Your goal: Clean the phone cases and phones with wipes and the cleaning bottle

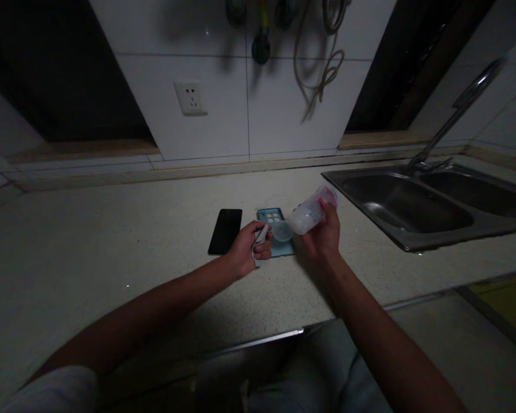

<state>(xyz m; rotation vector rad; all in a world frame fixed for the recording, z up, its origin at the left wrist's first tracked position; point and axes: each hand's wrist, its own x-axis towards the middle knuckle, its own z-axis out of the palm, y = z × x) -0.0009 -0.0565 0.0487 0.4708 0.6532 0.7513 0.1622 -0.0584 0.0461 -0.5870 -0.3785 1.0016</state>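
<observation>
My right hand (325,229) is wrapped round a clear plastic bottle (312,213) with pink markings, tilted down to the left. In my left hand (250,245), closed fingers grip a folded pale grey piece (260,241) that looks like cloth; its exact kind is unclear. A round translucent cap-like piece (282,230) shows between my left fingers and the bottle's low end; I cannot tell what supports it. Beneath lies a light blue phone case (282,249) with camera holes, partly hidden. Left of it, a black smartphone (225,232) rests on the speckled countertop (163,229).
A steel double sink (408,201) with a tall tap (460,112) is at the right. The tiled wall (215,135) behind carries a socket (191,98) and a hanging cord (322,86). The counter's front edge (262,339) runs close to my body.
</observation>
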